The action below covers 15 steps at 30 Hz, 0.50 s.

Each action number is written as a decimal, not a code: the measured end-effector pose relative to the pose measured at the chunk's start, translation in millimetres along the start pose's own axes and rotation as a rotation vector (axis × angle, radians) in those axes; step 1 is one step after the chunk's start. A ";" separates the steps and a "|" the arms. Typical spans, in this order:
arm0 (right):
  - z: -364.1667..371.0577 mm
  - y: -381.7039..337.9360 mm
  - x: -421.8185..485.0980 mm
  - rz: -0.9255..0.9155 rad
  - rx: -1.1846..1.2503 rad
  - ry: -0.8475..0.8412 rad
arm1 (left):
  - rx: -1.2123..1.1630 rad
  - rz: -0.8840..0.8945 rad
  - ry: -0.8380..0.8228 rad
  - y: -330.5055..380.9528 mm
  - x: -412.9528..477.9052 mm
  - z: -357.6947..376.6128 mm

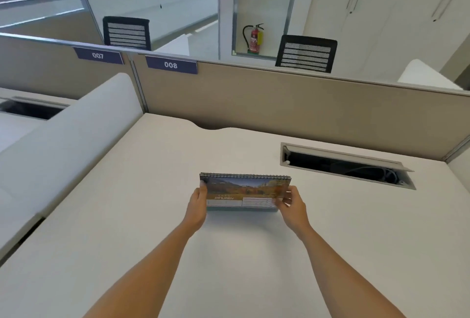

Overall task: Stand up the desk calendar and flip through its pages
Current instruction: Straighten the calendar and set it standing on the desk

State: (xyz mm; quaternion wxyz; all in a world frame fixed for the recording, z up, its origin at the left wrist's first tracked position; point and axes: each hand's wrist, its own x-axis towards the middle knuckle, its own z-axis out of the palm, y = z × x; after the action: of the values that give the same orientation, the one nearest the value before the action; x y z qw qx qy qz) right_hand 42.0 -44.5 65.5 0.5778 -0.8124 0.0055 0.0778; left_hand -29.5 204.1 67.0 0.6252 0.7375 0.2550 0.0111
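A spiral-bound desk calendar stands on the white desk, a little beyond the middle. Its front page shows a mountain landscape photo with the word JANUARY and a date grid below. The wire binding runs along the top edge. My left hand grips the calendar's left edge, thumb on the front. My right hand holds the right edge, fingers curled on the front page's lower corner. The back of the calendar and its base are hidden from view.
An open cable hatch is cut into the desk at the back right. A beige partition labelled 008 closes the far side, and a white divider bounds the left. Two black mesh chairs stand beyond.
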 end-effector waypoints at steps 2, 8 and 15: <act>7.6 -1.9 6.1 0.011 -0.034 -0.001 | -0.023 -0.011 -0.058 -4.2 11.3 -3.8; 38.8 -1.8 15.5 -0.025 -0.117 0.095 | -0.131 -0.022 -0.173 -2.4 41.9 -8.1; 68.9 -14.8 49.1 -0.036 -0.120 0.221 | -0.126 -0.012 -0.149 17.0 96.4 -14.4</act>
State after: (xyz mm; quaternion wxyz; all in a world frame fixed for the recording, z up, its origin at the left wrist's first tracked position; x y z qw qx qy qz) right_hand 83.7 29.1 50.8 0.5255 -0.8490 0.0500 -0.0225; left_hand 55.7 253.4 56.8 0.6877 0.6939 0.2111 -0.0317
